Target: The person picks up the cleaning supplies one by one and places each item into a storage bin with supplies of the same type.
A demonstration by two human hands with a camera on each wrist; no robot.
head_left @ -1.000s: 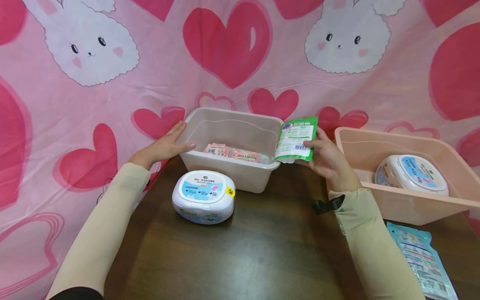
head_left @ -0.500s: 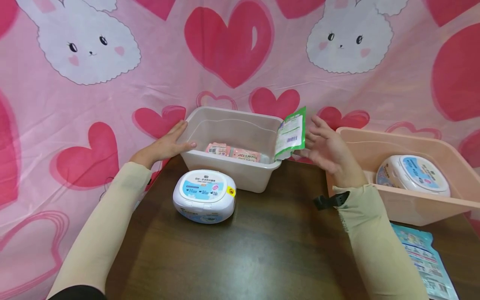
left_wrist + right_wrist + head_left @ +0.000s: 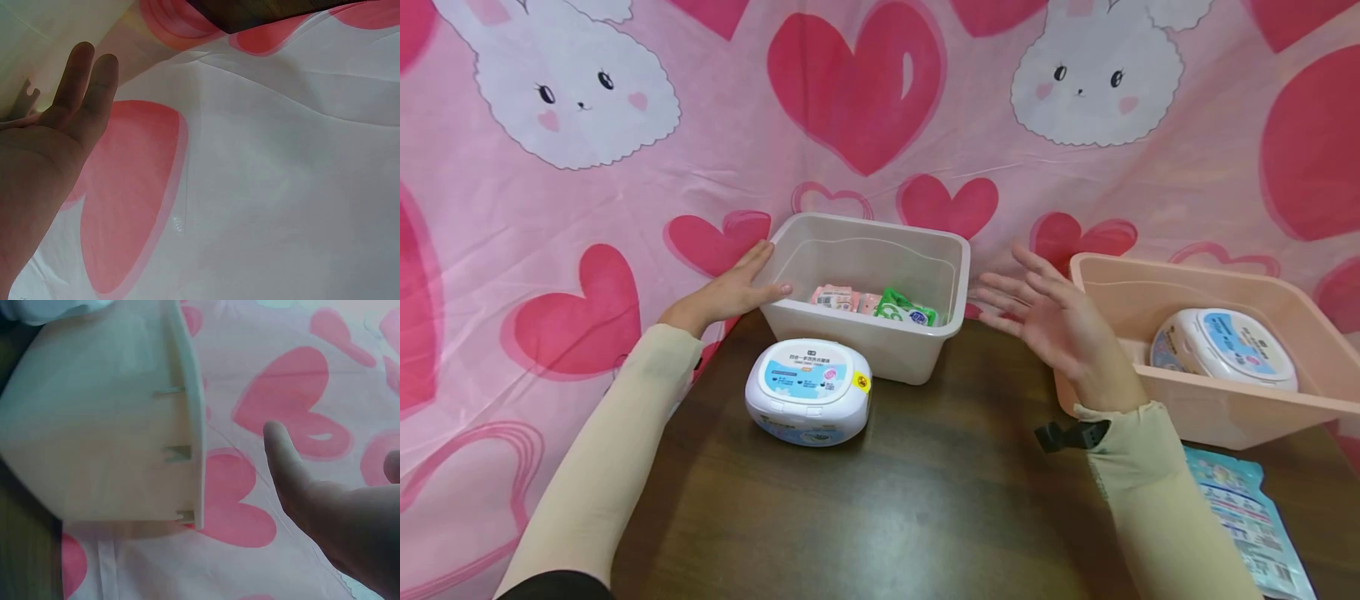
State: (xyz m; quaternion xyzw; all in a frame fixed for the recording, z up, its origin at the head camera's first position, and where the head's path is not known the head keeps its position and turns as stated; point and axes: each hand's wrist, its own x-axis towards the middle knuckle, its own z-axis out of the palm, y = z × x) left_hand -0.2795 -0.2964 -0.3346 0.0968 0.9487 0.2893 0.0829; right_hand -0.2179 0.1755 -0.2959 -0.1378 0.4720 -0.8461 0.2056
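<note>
In the head view a whitish plastic bin [image 3: 850, 333] stands at the back of the table. My left hand [image 3: 722, 296] rests against its left end, thumb at the front rim and fingers extended along the side. Two straight fingers [image 3: 81, 94] show in the left wrist view. Inside the bin lie pink packets [image 3: 835, 298] and a green pouch [image 3: 902, 308], partly hidden by the front wall. My right hand [image 3: 1045, 325] is spread and holds nothing, just right of the bin. A white lidded tub with a blue label [image 3: 808, 392] sits before the bin.
At the right stands a peach-coloured bin [image 3: 1225, 417] with a similar white tub [image 3: 1225, 350] inside. A light-blue pouch [image 3: 1247, 508] lies on the wooden table [image 3: 940, 500] in front of it. A pink heart-print cloth [image 3: 865, 83] hangs behind.
My right hand has let go of the green pouch, which has dropped from the right rim into the whitish bin. The right hand is now spread beside it; the left hand has stayed put.
</note>
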